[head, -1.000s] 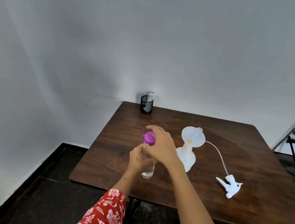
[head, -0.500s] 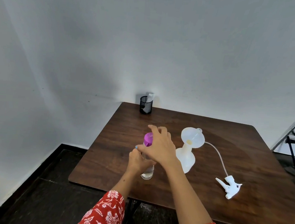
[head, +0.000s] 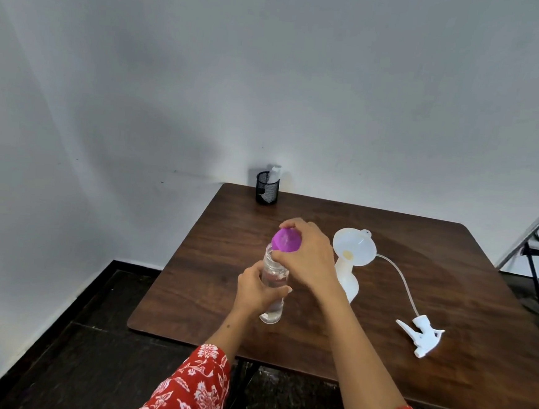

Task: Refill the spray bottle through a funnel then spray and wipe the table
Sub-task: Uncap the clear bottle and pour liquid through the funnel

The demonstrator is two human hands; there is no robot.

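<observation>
My left hand (head: 256,289) wraps around a clear plastic bottle (head: 273,288), a smooth cylinder standing upright on the table (head: 382,310) near the middle of the frame, a little liquid showing at its base. My fingers curl round its middle and my thumb lies across the front. My right hand (head: 306,255) pinches the purple cap (head: 286,241), a round, glossy plastic lid, tilted and lifted just off the bottle's open mouth.

Just right of my right hand stands the spray bottle (head: 348,278), milky translucent plastic with a bulbous lower body and a narrow waist. A white funnel (head: 354,241) sits in its neck, its wide round bowl tipped towards me, with a small tab on its rim. Further right, in the lower right part of the frame, the white trigger sprayer head (head: 421,334) lies on its side on the wood, its thin translucent dip tube (head: 399,274) curving back towards the spray bottle.

The table is dark brown wood-grain with a faint sheen and rounded corners. At its far left corner, against the pale wall, stands a black mesh cup (head: 267,187) holding something white. My sleeves (head: 195,389) are red with a white floral print.
</observation>
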